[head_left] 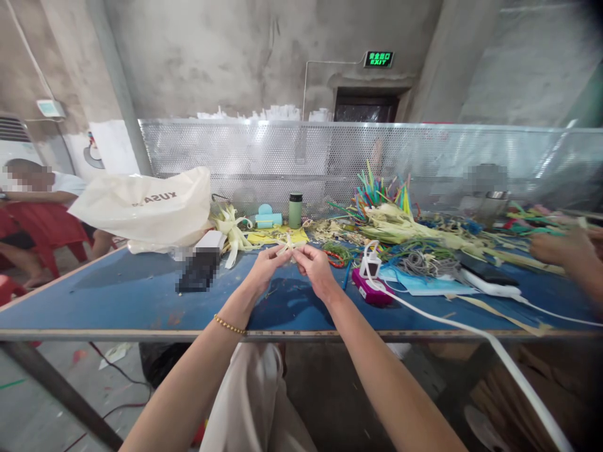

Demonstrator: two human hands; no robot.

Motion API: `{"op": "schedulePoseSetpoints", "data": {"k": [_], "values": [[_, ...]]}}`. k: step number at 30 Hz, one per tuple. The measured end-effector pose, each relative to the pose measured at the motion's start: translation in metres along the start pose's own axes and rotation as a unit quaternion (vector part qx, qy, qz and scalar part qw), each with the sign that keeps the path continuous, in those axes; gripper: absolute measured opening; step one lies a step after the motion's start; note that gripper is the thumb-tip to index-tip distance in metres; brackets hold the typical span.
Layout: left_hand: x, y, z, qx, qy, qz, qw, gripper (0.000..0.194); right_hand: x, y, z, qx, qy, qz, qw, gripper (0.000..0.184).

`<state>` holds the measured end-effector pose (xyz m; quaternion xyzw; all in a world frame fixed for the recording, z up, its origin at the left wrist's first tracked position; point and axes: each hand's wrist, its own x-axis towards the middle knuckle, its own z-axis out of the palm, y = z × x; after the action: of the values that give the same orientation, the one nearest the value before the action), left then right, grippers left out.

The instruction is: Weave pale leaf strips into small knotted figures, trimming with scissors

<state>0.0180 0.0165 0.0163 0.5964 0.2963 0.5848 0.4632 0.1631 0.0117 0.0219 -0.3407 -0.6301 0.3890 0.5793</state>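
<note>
Blue table: above it, both hands meet, fingers pinched inward

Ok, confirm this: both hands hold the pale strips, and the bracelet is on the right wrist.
Wrong wrist: the head view shows the bracelet on the left one. The left hand and right hand do hold the pale strips.

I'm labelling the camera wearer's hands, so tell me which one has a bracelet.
The left hand: a gold beaded bracelet sits behind it, while the right hand has none.
</note>
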Motion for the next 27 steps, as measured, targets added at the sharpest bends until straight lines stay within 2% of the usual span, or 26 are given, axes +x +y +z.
{"op": "schedulePoseSetpoints", "data": {"k": [4, 7, 16, 21, 27], "values": [[0.002, -0.007, -0.001, -0.056, -0.011, -0.007, 0.998, 0.032, 0.0, 0.003, 0.001, -0.03, -0.027, -0.015, 0.999, 0.034], [0.004, -0.009, -0.003, -0.073, -0.008, -0.004, 0.997, 0.031, 0.001, 0.007, 0.001, -0.059, -0.025, -0.026, 0.998, 0.034], [0.002, -0.001, 0.002, -0.04, -0.003, 0.049, 0.998, 0.025, 0.004, 0.011, 0.003, -0.107, -0.016, -0.06, 0.992, 0.026], [0.003, -0.002, 0.001, -0.049, 0.022, 0.039, 0.998, 0.026, 0.003, 0.008, 0.003, -0.144, -0.014, -0.083, 0.986, 0.028], [0.004, -0.003, 0.0, -0.071, 0.019, 0.039, 0.997, 0.028, 0.004, 0.012, 0.002, -0.18, -0.022, -0.095, 0.979, 0.025]]}}
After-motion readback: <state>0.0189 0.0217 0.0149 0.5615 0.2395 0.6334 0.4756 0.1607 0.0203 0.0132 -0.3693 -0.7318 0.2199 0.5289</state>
